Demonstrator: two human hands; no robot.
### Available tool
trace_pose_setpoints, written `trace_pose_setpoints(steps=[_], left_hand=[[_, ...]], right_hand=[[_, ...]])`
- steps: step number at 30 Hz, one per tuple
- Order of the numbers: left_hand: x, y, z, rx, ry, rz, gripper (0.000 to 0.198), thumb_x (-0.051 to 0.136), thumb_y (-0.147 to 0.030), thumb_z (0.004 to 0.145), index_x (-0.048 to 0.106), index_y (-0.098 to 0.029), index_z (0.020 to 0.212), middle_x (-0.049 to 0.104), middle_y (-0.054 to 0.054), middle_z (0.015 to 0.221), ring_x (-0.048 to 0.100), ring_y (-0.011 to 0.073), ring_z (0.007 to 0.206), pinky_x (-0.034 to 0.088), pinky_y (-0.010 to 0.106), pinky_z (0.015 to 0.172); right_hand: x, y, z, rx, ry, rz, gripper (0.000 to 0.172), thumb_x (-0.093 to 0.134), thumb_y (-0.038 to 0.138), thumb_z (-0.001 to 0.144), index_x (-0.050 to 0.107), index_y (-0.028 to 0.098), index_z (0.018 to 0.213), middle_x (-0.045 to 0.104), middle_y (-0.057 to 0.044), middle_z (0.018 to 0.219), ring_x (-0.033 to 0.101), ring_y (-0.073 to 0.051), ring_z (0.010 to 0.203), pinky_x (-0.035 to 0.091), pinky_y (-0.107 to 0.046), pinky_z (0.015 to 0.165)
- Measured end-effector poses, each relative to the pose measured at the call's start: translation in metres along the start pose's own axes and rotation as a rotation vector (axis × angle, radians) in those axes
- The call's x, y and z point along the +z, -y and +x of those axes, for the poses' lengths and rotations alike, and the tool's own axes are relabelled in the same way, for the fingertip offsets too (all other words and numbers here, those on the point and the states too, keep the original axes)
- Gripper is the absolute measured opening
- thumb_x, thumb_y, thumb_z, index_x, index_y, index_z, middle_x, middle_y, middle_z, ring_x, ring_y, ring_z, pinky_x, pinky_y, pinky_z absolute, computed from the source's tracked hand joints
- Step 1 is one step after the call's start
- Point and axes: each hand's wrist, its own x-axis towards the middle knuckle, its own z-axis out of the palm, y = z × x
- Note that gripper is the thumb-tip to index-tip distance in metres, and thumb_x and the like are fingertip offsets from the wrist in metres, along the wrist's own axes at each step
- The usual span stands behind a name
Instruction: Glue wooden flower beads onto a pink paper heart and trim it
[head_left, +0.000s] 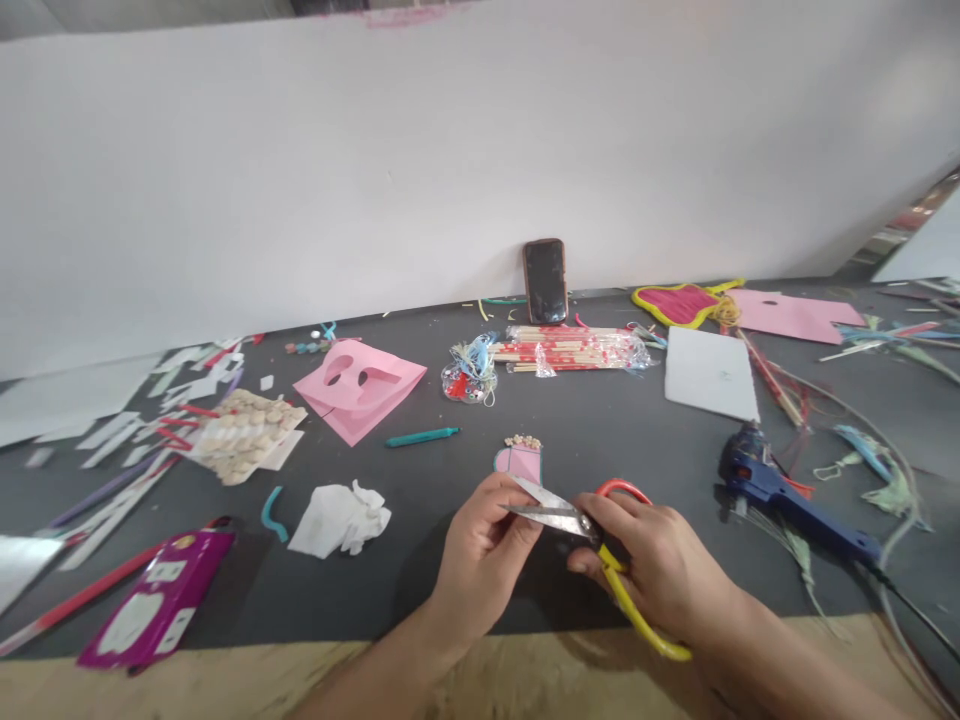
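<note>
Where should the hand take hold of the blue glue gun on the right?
Grip the long blue handle of the glue gun around its middle, coming from above on the near side. It lies on its side, the handle angled toward you, the cord leaving its end, the bulky head farther off.
</note>
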Motion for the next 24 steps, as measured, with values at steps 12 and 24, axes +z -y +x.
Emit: trace_pose_setpoints(steps=[12,24], left_hand=[[-0.0033,0.0021,0.0020,-0.028,-0.024,-0.004,0.010,0.063,-0.024,0.083,0.065,-0.018,0.075,0.058,0.003,0.083,0.054,0.0140,0.075,0.041,0.023,0.065],[-0.0013,-0.0016,0.0019,0.010,-0.037,-0.032,0.010,0.063,-0.023,0.083,0.065,-0.017,0.075,0.058,0.003,0.081,0.053,0.0131,0.073,0.041,0.022,0.063]], right_hand=[[-0.0009,0.0007,0.0040,-0.013,-0.022,-0.017,0.061,0.053,0.069,0.078,0.057,0.019,0.113,0.066,-0.009,0.084,0.064,-0.022,0.070,0.047,-0.029,0.059],[-0.0002,0.0016,0.0052,-0.016,-0.021,0.016,0.062,0.052,0.069,0.078,0.056,0.019,0.113,0.063,-0.009,0.086,0.062,-0.023,0.073,0.048,-0.032,0.061]])
